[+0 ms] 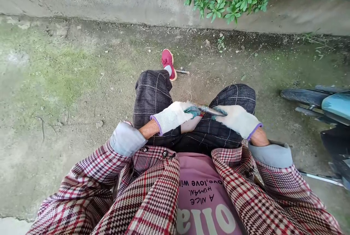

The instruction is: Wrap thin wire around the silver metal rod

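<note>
Red cloth makes the laced shoe (166, 59) on the dirt, and a flat foot like that should help the person sit steady. Next is the left hand (176, 115), in a white glove with green finger ends, pinching one end of a thin grey rod (210, 110). A pale flat piece (189, 125) is under that hand, by the lap. The rod is over the gap between the legs, with something wound near its left end, too blurry to name. The right hand (235, 118), gloved the same way, grips the other end. Both hands should hold firm but gently, and the wound part should face up where eyes can see it. Far right, part of a teal scooter (336, 105) is well clear of both hands.
</note>
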Available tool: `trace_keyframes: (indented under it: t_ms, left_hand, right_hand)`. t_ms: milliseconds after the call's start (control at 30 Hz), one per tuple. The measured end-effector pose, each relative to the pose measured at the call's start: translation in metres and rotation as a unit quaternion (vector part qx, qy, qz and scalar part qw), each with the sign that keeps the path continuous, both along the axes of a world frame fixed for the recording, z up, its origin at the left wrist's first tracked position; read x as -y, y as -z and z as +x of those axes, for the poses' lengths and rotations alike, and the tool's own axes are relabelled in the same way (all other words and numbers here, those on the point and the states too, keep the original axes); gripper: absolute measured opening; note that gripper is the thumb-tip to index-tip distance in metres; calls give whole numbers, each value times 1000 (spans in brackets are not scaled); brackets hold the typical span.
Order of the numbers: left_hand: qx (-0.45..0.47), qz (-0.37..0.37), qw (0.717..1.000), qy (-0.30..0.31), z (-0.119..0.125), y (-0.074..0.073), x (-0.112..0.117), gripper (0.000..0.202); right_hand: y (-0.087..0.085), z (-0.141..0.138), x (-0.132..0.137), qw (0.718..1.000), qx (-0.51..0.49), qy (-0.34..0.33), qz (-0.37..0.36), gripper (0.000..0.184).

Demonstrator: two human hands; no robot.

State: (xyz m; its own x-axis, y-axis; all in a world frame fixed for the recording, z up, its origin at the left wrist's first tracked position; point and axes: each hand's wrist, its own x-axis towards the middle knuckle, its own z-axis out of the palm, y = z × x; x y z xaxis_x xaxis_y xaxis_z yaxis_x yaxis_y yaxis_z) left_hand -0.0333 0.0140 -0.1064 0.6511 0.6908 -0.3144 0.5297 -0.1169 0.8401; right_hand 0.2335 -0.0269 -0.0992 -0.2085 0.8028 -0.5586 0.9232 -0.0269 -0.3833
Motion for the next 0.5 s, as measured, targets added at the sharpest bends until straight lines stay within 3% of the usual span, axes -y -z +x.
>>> trace_keyframes:
  t_ms: [167,267,333,433,500]
  left_hand:
    - [56,-78,995,-36,1,8,2,28]
    - [59,-70,996,-19,3,13,3,27]
    - [57,-33,998,3,3,15,2,26]
    - [63,35,997,36,0,17,-2,22]
    - [52,69,996,34,-3,15,-6,18]
  right_hand:
    - [-9,17,0,980,-95,158,75,25]
    - [-15,18,6,953,-214,215,-6,37]
    - [-21,14,7,936,-284,185,-96,43]
    - [-32,3,7,935,-305,43,-176,42]
    - [-35,-4,8,936,-287,-38,-200,32]
